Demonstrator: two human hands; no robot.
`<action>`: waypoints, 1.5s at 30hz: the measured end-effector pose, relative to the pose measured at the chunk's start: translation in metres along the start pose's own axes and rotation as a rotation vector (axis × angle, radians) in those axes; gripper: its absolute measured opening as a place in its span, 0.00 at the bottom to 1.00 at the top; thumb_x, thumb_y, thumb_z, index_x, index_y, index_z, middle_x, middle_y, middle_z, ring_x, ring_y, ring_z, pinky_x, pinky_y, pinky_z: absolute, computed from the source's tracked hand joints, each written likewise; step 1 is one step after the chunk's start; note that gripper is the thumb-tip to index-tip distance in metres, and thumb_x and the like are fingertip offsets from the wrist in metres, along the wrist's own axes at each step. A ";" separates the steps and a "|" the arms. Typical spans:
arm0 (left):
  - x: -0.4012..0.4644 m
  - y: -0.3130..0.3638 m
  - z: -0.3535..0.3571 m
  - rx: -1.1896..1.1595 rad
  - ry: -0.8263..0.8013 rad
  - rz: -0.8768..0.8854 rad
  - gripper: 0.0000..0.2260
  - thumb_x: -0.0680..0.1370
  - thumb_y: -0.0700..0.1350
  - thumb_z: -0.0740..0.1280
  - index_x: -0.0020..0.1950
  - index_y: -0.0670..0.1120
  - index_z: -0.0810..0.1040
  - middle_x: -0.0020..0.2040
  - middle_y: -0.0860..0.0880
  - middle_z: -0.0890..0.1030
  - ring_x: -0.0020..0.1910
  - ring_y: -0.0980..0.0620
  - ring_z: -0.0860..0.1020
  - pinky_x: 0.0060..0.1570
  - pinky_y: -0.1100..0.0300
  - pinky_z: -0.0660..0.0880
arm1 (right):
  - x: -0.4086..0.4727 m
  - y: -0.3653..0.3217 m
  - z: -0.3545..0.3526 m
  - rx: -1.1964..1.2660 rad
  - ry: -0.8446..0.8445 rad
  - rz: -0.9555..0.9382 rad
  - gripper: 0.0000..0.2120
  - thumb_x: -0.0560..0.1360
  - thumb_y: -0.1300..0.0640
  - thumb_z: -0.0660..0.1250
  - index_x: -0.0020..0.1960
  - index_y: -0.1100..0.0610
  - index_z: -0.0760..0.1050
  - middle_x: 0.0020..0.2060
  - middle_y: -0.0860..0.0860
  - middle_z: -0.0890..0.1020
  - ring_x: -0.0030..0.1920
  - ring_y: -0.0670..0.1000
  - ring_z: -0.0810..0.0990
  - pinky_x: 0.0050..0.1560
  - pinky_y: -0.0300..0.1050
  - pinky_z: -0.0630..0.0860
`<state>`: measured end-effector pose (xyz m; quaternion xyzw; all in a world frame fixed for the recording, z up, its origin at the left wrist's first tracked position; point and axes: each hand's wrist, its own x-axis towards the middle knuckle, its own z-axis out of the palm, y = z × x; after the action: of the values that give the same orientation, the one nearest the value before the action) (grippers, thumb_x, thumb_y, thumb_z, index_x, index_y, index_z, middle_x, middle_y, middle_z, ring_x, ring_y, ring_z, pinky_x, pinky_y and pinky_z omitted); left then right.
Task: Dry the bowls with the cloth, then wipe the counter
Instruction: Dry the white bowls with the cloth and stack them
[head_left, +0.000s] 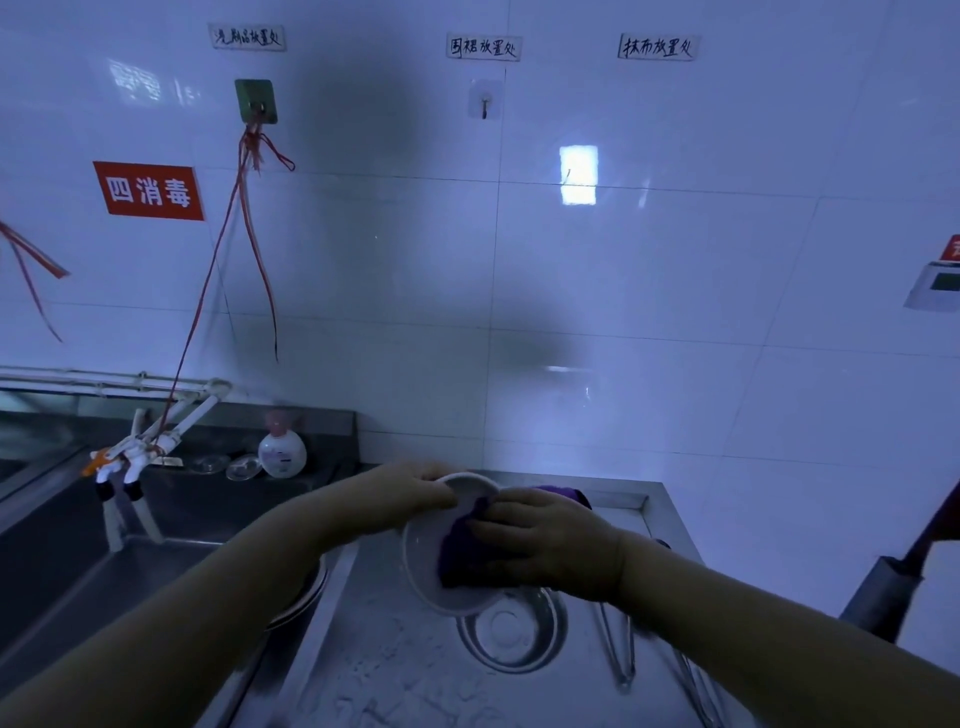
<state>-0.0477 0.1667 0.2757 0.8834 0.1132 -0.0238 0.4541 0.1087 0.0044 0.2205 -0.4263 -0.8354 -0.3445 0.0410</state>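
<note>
Steel bowl (511, 631) on counter (384, 649) under held bowl (441, 571); tongs (618, 649) beside

One wide-angle view is given, taken from the person's head. The wall (623, 260) is faced and the counter (395, 649) looked down on from close by, both forearms entering from the bottom edge.

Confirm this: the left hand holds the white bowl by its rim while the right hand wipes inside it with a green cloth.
Wrong in one respect: the cloth is purple, not green, as the head view shows. The rest stands: the left hand holds the white bowl by its rim while the right hand wipes inside it.
</note>
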 end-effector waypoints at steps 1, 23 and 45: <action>0.000 -0.003 0.002 0.110 0.068 0.015 0.20 0.73 0.52 0.64 0.64 0.52 0.72 0.62 0.44 0.77 0.59 0.45 0.75 0.61 0.49 0.72 | 0.000 0.000 0.000 0.030 0.001 0.058 0.14 0.74 0.57 0.70 0.58 0.49 0.79 0.56 0.52 0.80 0.57 0.52 0.77 0.66 0.47 0.69; -0.032 -0.020 0.018 -0.114 0.459 0.086 0.04 0.74 0.36 0.68 0.46 0.44 0.80 0.41 0.46 0.82 0.42 0.48 0.79 0.42 0.57 0.75 | -0.016 0.007 -0.038 0.178 0.480 0.920 0.20 0.69 0.74 0.70 0.60 0.62 0.78 0.60 0.51 0.75 0.61 0.46 0.72 0.65 0.37 0.69; -0.012 0.007 0.063 -0.741 0.326 0.234 0.10 0.75 0.40 0.65 0.50 0.52 0.83 0.50 0.47 0.83 0.48 0.50 0.81 0.42 0.63 0.77 | 0.038 0.005 -0.028 0.765 0.688 1.353 0.14 0.81 0.63 0.57 0.53 0.54 0.82 0.54 0.48 0.78 0.55 0.43 0.75 0.58 0.41 0.71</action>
<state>-0.0542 0.1093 0.2459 0.6594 0.0833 0.2104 0.7169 0.0819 0.0146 0.2582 -0.6624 -0.4004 -0.0502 0.6312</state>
